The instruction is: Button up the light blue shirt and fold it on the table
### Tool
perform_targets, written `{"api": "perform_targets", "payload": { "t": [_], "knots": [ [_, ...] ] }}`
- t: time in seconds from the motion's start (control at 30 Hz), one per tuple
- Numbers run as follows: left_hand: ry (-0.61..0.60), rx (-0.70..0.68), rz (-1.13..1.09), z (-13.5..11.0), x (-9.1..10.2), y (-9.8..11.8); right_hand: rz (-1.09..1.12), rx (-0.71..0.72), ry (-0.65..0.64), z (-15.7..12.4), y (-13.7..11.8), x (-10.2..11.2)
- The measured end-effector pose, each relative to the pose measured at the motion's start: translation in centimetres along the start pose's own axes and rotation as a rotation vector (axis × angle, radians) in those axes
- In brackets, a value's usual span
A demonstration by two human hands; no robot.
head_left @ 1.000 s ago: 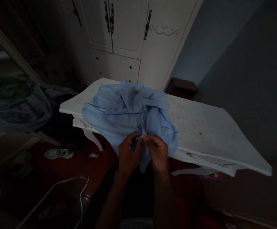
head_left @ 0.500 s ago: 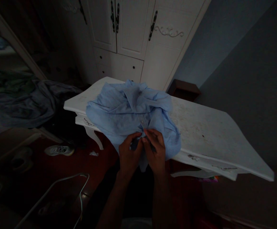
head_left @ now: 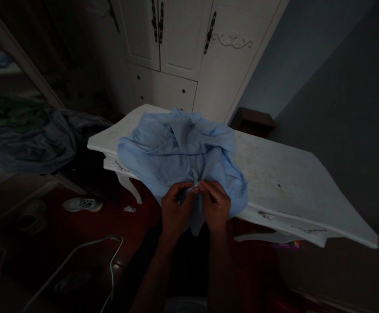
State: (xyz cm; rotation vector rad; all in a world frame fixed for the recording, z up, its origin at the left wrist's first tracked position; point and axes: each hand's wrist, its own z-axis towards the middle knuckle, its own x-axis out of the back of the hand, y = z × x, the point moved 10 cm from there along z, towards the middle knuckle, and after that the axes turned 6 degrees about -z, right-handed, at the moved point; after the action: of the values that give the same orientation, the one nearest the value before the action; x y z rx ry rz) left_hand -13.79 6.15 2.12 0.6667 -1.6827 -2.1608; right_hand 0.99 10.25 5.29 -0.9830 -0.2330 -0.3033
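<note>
A light blue button-up shirt lies spread and rumpled over a white table, its lower part hanging past the front edge. At the shirt's front opening, my left hand pinches the cloth between thumb and fingers. Close against it, my right hand grips the same gathered strip of fabric. The fingertips of both hands nearly meet there. Whether a button sits between them is hidden.
Behind the table stands a white wardrobe with dark handles. Grey and green clothes are heaped at the left. A light-coloured shoe and a white cable lie on the red floor. A brown box-like piece stands by the wall.
My fingers have drawn the shirt's front edges together, and the button visible above them before is now out of sight. My right hand has turned slightly outward.
</note>
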Motion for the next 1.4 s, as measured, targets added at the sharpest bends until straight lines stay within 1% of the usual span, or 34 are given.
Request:
{"api": "perform_targets", "payload": {
  "t": [0.17,0.3,0.4,0.5,0.67,0.77,0.83,0.9,1.0,1.1,1.17,1.27,1.4],
  "knots": [
    [0.021,-0.04,0.047,0.0,0.2,0.3,-0.016,0.011,-0.029,0.2,-0.6,-0.3],
    [-0.01,-0.062,0.041,0.0,-0.2,0.3,0.025,-0.036,-0.029,0.3,0.0,-0.3],
    [-0.007,-0.068,-0.001,0.1,-0.2,0.2,0.119,-0.118,-0.033,0.2,1.2,-0.4],
    [0.01,-0.051,-0.094,0.3,-0.1,-0.2,0.25,-0.221,-0.041,-0.1,2.7,-0.8],
    [-0.012,0.063,-0.266,0.7,-0.8,-1.5,0.491,-0.458,-0.019,-0.7,5.0,-1.7],
    [-0.004,0.104,-0.32,0.8,-1.0,-2.4,0.54,-0.526,-0.006,-0.8,5.3,-2.1],
    [0.002,0.111,-0.34,0.8,-1.0,-2.9,0.526,-0.532,-0.009,-0.6,5.1,-2.2],
    [-0.006,0.102,-0.352,0.8,-1.1,-2.9,0.486,-0.513,-0.022,-0.5,4.8,-2.2],
    [-0.012,0.065,-0.293,0.7,-0.9,-1.9,0.393,-0.444,-0.058,-0.2,4.1,-2.2],
    [0.048,0.006,-0.156,0.5,-0.1,-0.6,0.329,-0.366,-0.094,-0.2,3.4,-2.2],
    [0.07,-0.004,-0.118,0.5,0.2,-0.3,0.329,-0.339,-0.11,-0.3,3.3,-2.3],
    [0.095,0.052,-0.18,0.6,0.7,-1.1,0.372,-0.373,-0.092,-0.5,3.9,-2.3],
    [0.175,0.16,-0.288,0.9,1.9,-2.7,0.467,-0.499,0.008,-0.9,5.4,-2.0]
  ]
}}
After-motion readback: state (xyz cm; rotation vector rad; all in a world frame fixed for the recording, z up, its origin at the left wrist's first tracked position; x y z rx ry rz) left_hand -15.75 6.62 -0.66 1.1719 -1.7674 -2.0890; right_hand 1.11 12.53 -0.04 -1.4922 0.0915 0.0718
